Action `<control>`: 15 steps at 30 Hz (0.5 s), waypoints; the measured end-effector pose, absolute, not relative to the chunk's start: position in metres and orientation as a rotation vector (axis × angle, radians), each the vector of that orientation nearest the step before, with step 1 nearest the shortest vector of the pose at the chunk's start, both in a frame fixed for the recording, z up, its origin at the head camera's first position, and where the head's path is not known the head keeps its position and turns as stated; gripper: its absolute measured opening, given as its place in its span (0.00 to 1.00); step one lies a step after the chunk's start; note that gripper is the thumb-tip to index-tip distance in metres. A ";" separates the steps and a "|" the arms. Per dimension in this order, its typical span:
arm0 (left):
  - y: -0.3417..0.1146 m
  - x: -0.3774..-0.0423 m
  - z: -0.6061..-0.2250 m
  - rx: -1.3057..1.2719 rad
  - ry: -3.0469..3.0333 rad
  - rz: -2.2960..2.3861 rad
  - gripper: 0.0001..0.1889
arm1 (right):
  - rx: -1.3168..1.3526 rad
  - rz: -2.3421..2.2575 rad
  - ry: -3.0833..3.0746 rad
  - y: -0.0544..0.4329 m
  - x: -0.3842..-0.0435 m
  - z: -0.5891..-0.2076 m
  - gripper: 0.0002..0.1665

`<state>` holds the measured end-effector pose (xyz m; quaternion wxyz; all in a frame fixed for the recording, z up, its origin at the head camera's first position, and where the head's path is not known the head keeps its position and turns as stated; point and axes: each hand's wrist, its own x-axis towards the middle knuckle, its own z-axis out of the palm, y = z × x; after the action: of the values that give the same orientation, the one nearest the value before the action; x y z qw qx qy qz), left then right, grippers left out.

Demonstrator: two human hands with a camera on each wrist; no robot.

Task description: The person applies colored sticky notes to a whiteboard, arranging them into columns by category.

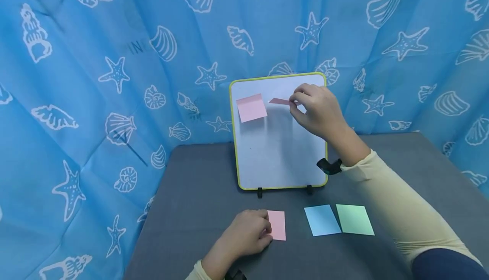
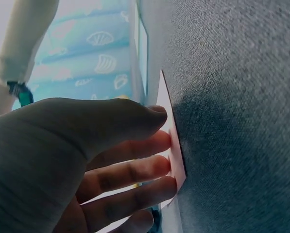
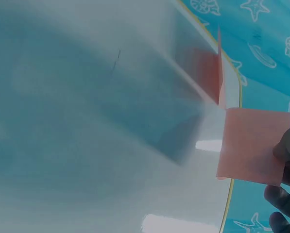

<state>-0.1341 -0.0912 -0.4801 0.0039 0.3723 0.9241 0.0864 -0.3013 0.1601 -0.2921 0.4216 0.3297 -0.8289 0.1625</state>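
My right hand (image 1: 317, 109) is raised in front of the upper part of a whiteboard (image 1: 279, 152). Thumb and fingers pinch a pink sticky note (image 3: 254, 144) by one edge; the head view shows it nearly edge-on. Left of it, another pink sticky note (image 1: 252, 108) clings to the board, its lower part standing away from the surface. Down on the table, my left hand (image 1: 246, 232) rests its fingertips on the pink sticky-note pad (image 1: 278, 225), covering its left side. The left wrist view shows those relaxed fingers against the pad (image 2: 176, 155).
Blue sticky notes (image 1: 322, 220) and green sticky notes (image 1: 355, 219) lie side by side, right of the pink pad. The yellow-edged board stands on small black feet (image 1: 259, 192) on the grey table (image 1: 198, 178). Behind hangs a blue seashell curtain (image 1: 153, 80).
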 end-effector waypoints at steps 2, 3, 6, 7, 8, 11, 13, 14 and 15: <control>-0.091 -0.134 -0.481 1.206 2.916 0.224 0.05 | 0.816 0.410 -2.058 0.156 -0.307 -0.290 0.04; -0.090 -0.134 -0.481 1.230 2.927 0.198 0.06 | 0.813 0.412 -2.044 0.154 -0.310 -0.289 0.04; -0.090 -0.133 -0.478 1.297 2.958 0.129 0.09 | 0.804 0.399 -2.009 0.150 -0.316 -0.288 0.04; -0.090 -0.133 -0.477 1.304 2.959 0.117 0.09 | 0.796 0.386 -2.004 0.149 -0.318 -0.288 0.05; -0.090 -0.133 -0.475 1.303 2.958 0.110 0.09 | 0.786 0.371 -2.003 0.148 -0.320 -0.288 0.06; -0.090 -0.133 -0.470 1.280 2.928 0.100 0.05 | 0.753 0.336 -2.027 0.147 -0.323 -0.290 0.07; -0.091 -0.133 -0.468 1.251 2.902 0.112 0.03 | 0.740 0.321 -2.049 0.146 -0.324 -0.292 0.08; -0.092 -0.133 -0.468 1.237 2.897 0.117 0.05 | 0.737 0.315 -2.059 0.145 -0.325 -0.294 0.08; -0.093 -0.133 -0.467 1.227 2.900 0.127 0.07 | 0.738 0.312 -2.065 0.145 -0.325 -0.295 0.08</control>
<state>-0.1333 -0.0926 -0.4672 -0.0049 0.3893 0.9202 0.0405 -0.3250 0.1447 -0.2953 0.4471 0.2979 -0.8340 0.1258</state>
